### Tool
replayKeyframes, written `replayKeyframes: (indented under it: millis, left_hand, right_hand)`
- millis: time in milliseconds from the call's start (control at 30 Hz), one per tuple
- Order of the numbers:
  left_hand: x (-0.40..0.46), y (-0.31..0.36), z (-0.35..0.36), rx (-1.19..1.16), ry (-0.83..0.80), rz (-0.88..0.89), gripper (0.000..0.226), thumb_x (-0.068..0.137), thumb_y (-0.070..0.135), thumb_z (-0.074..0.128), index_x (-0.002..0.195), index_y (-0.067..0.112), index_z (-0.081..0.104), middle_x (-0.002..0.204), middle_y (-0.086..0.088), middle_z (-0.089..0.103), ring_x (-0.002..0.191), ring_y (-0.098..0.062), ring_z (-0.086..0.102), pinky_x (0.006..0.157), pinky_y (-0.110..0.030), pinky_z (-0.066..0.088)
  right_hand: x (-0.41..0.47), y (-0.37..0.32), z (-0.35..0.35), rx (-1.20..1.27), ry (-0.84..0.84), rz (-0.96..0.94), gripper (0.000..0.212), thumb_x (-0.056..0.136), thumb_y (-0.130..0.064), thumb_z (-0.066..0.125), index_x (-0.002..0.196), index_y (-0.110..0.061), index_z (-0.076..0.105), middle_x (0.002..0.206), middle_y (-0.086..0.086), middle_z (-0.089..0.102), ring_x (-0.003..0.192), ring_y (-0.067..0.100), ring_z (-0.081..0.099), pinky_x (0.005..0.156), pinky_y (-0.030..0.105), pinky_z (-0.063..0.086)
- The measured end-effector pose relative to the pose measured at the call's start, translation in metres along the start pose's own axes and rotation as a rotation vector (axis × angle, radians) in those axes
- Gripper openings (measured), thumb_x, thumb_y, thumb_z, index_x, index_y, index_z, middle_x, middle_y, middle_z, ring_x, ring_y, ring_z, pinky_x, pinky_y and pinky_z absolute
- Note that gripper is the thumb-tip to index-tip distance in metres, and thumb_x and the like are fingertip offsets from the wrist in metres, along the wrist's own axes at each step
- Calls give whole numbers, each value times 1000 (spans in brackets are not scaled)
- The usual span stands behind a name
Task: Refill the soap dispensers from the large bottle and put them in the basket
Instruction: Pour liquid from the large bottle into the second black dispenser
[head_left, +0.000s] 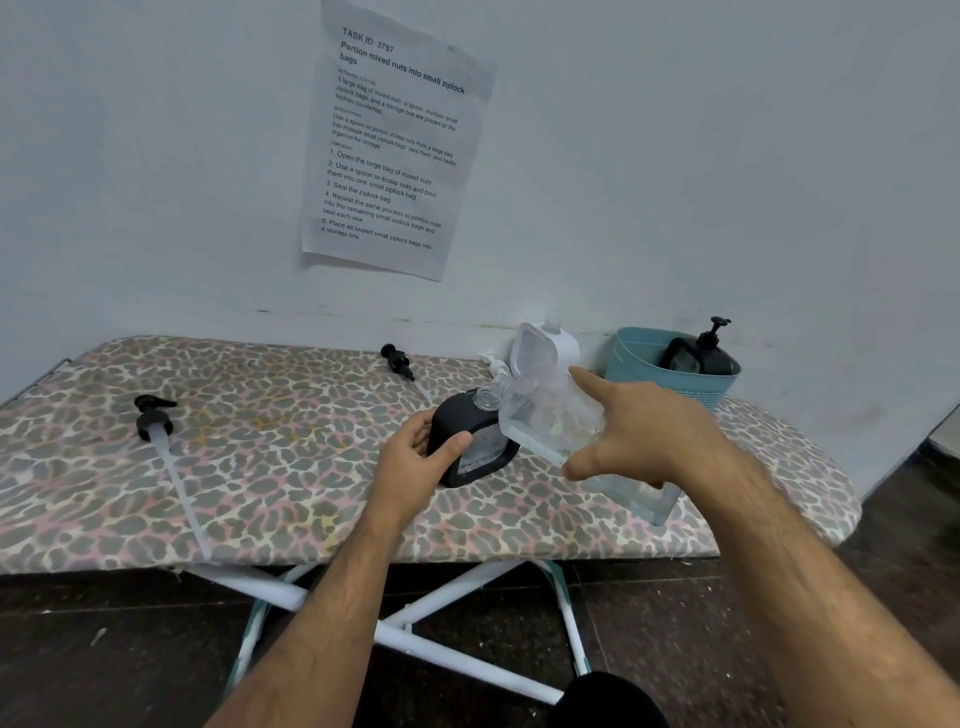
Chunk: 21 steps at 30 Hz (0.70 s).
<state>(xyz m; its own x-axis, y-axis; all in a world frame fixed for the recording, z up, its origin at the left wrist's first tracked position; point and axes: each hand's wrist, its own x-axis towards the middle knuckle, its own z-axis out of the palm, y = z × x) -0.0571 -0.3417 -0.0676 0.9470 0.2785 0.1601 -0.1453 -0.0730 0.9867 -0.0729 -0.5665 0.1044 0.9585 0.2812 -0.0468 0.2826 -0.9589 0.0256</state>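
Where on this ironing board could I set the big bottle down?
Bare cover lies between the long-tubed pump at left and the left hand, and along the near edge. It is crowded at right: black dispenser, large bottle, white dispenser, basket.

L hand (415, 457) fingers curled gripping, R hand (644, 431) gripping, index finger extended, both forearms outstretched

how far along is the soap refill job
Done: one black dispenser with its pump on sits in the teal basket. In hand: left hand steadies an open black dispenser while right hand tips the clear bottle into it. Left: refit a loose pump, then basket it.
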Motion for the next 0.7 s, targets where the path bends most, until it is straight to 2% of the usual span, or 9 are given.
replayKeyframes:
  millis: [167,367,433,533,700]
  left_hand:
    - [0,0,0,0,-3,-4,50,79,41,78,124,25,61,124,1,67,116,-14,62,102,-43,52]
    - [0,0,0,3,2,-6,77,60,66,75,124,26,61,124,3,67,116,-14,63,102,-43,52]
    - [0,0,0,1,-1,-7,71,64,61,78,124,27,61,124,3,67,116,-14,63,102,-43,52]
    - [0,0,0,-1,-1,-9,54,77,44,80,124,25,61,124,1,67,116,-15,62,102,-44,51]
    - [0,2,0,-1,2,-8,50,81,37,77,125,22,61,124,1,67,116,-14,62,102,-41,51]
  right_hand:
    - [-1,-1,-1,2,-1,-3,105,67,-63,72,153,-45,15,69,-13,58,55,7,64,65,30,56]
    - [-1,-2,-1,-6,-1,-2,107,66,-64,72,154,-44,14,69,-14,53,57,6,62,69,33,58]
    - [-1,-1,-1,-5,0,-3,107,66,-64,72,154,-44,14,69,-13,54,57,6,63,68,32,57]
    - [-1,-1,-1,-7,1,-4,107,66,-64,72,154,-45,13,68,-13,55,55,5,62,68,32,58]
    - [0,-2,-2,-2,-2,-2,107,67,-63,72,154,-45,13,66,-13,55,55,5,61,68,32,58]
